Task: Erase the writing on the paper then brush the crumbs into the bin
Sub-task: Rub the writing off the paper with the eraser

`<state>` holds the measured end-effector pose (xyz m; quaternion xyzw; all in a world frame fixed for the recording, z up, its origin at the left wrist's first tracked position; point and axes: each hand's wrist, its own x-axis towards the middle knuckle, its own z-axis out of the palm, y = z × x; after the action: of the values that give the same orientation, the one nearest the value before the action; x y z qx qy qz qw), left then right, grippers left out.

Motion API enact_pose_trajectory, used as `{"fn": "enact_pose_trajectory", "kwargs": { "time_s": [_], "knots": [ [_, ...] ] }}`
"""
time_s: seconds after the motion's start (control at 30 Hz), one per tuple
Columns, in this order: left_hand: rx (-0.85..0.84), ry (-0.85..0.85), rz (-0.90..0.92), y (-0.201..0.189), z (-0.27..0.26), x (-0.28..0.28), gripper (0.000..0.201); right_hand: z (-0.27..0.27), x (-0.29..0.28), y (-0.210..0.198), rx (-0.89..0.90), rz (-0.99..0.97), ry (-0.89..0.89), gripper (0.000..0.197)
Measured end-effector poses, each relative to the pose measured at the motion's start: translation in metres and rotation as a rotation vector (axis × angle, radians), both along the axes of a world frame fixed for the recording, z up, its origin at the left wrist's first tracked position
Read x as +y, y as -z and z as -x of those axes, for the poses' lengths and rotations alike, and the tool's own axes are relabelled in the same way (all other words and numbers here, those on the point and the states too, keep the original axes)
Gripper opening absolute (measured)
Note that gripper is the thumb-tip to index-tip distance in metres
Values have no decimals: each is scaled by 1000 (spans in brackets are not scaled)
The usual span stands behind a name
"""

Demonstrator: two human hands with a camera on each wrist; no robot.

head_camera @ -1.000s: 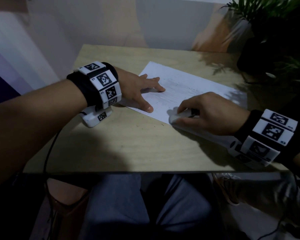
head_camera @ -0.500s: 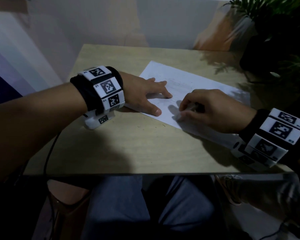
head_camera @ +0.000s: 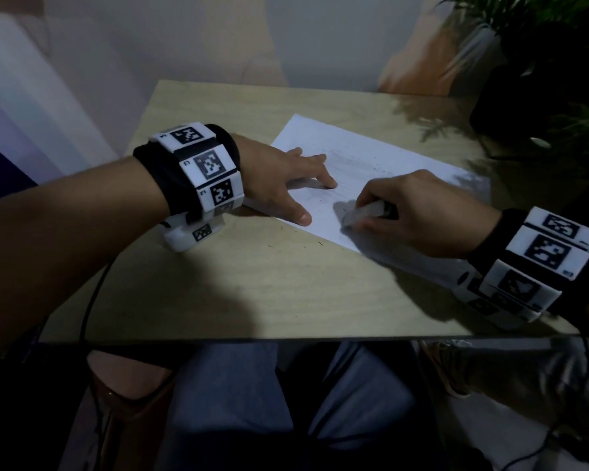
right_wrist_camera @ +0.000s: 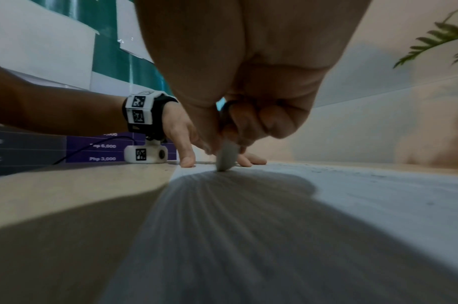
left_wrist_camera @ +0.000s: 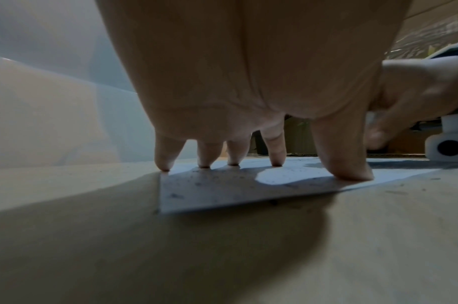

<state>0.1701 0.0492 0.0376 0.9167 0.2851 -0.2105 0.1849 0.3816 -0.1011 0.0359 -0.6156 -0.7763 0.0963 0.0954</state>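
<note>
A white sheet of paper [head_camera: 371, 164] with faint pencil lines lies at an angle on the wooden table [head_camera: 252, 283]. My left hand [head_camera: 286, 178] presses its left end flat with spread, straight fingers [left_wrist_camera: 276, 152]. My right hand [head_camera: 419, 212] grips a white eraser [head_camera: 361, 214] with a dark sleeve, its tip on the paper near the front edge. The eraser tip [right_wrist_camera: 226, 158] touches the sheet [right_wrist_camera: 352, 195] in the right wrist view. Dark crumbs [left_wrist_camera: 194, 183] dot the paper near my left fingertips. No bin is in view.
A dark pot with a green plant [head_camera: 541, 73] stands at the table's back right corner. A wall runs behind the table. My knees [head_camera: 235, 402] are under the front edge. A black cable [head_camera: 92, 300] hangs off the left side.
My right hand has rubbed the eraser back and forth over the paper's near part, away from the edge then back toward it. My left hand keeps pressing the sheet.
</note>
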Motion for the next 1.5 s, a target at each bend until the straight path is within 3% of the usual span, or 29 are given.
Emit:
{"fn": "enact_pose_trajectory", "kwargs": {
  "time_s": [0.1,0.23,0.43,0.6,0.77,0.93,1.1,1.27,1.4,1.5],
  "knots": [
    [4,-2,-3,-1,-1,-1,74,2,-2,-1,68,61,-14,36],
    [6,3,-10,0,0,-1,75,-4,5,2,-59,-20,86,29],
    [-3,-4,-4,-1,1,-1,74,3,-2,0,42,150,-47,33],
    [-7,-6,-1,-1,1,-1,74,0,5,2,-94,-6,65,34],
    [-8,-10,-5,-1,0,-1,73,5,-5,1,38,155,-59,35],
    [-10,-6,4,-1,1,-2,74,-2,3,5,-97,-62,99,34],
    [-6,-19,21,-4,0,-2,75,5,-5,-1,48,124,-84,35],
    [-25,-26,39,-1,2,0,73,-4,3,1,-60,-83,105,39],
    [-29,-34,41,-1,2,0,74,3,-3,0,48,85,-29,42],
    [-25,-34,51,-2,1,-1,74,0,0,1,17,62,40,40]
  ]
}}
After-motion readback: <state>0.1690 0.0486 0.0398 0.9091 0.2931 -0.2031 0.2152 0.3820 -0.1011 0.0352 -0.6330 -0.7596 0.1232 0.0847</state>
